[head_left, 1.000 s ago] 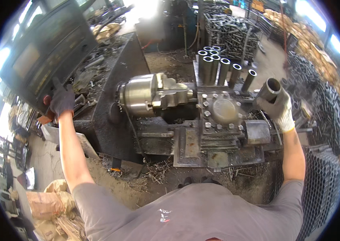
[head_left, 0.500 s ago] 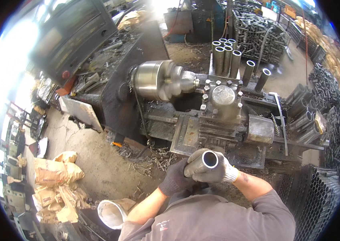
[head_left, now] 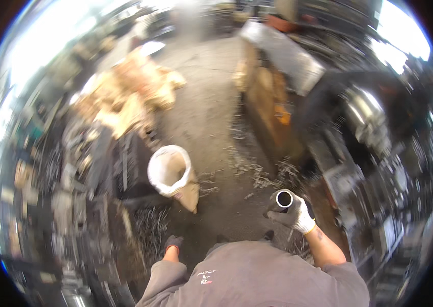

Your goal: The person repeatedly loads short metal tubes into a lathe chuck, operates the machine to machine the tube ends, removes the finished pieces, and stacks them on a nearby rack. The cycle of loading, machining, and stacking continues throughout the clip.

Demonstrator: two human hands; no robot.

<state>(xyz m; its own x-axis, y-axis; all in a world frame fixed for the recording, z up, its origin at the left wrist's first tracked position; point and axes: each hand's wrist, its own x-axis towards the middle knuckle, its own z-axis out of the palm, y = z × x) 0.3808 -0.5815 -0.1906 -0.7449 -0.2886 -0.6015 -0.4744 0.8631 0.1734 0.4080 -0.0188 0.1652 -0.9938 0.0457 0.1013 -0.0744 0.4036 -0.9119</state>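
A short metal tube point(head_left: 284, 199) is in my right hand point(head_left: 298, 215), its round open end facing up. A grey work glove with a white cuff covers that hand, and the fingers wrap round the tube. My left hand point(head_left: 174, 241), in a dark glove, hangs low at my left side, apart from the tube. Its fingers are too small and foreshortened to read. Ahead of the left hand stands a white-rimmed sack or bucket-like container point(head_left: 170, 171) with a brown side.
To my right stands a lathe with a shiny chuck point(head_left: 367, 115), smeared by motion. Curly metal shavings point(head_left: 262, 174) litter the floor point(head_left: 196, 117) beside it. Crumpled tan paper sacks point(head_left: 129, 87) lie ahead left. Dark metal racks or parts point(head_left: 93, 204), blurred, line my left.
My view has swung left, shifting the lathe to the right side. The left hand has let go of the tube and dropped to my side; the right hand keeps hold of it.
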